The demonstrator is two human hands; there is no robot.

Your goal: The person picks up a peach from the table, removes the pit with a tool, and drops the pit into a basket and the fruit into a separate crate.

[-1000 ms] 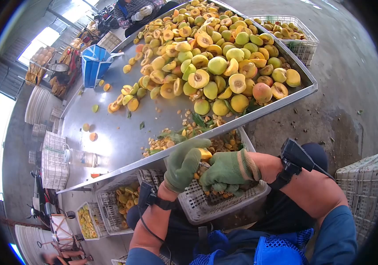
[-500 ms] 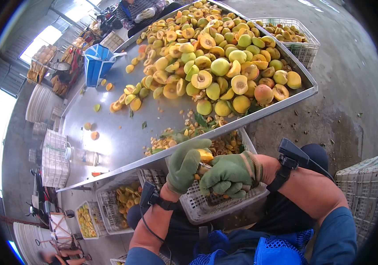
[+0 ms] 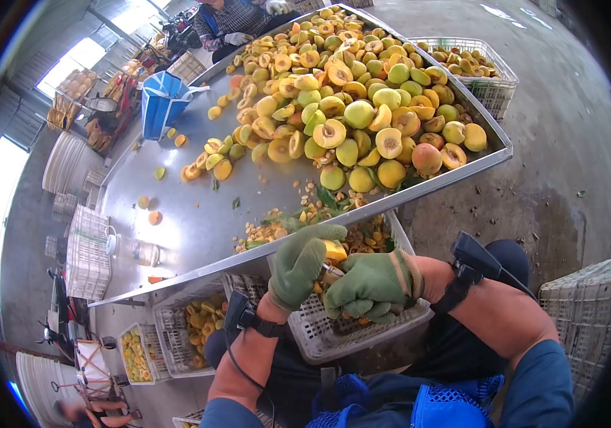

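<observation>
Green-gloved, my left hand point(image 3: 298, 267) is closed around a yellow fruit piece point(image 3: 334, 251). My right hand point(image 3: 371, 285), also gloved, is wrapped round a small metal tool point(image 3: 330, 273) whose end meets the fruit between the hands. Both hands are over a pale plastic crate point(image 3: 316, 335) holding cut fruit. Beyond them, whole and halved yellow-green fruits point(image 3: 359, 114) are heaped on a metal table point(image 3: 198, 214). Loose pits and leaves point(image 3: 270, 228) lie near the table's front edge.
Across the table sits a person with gloved hands point(image 3: 237, 38). A blue bag point(image 3: 161, 105) and a clear jar point(image 3: 134, 251) stand on the table. Fruit-filled crates are below it point(image 3: 191, 357) and at the far right point(image 3: 491, 89). Another crate point(image 3: 583, 314) is at the right.
The other person's hands have moved apart. My hands stay nearly in place around the fruit and tool, while the view has shifted slightly.
</observation>
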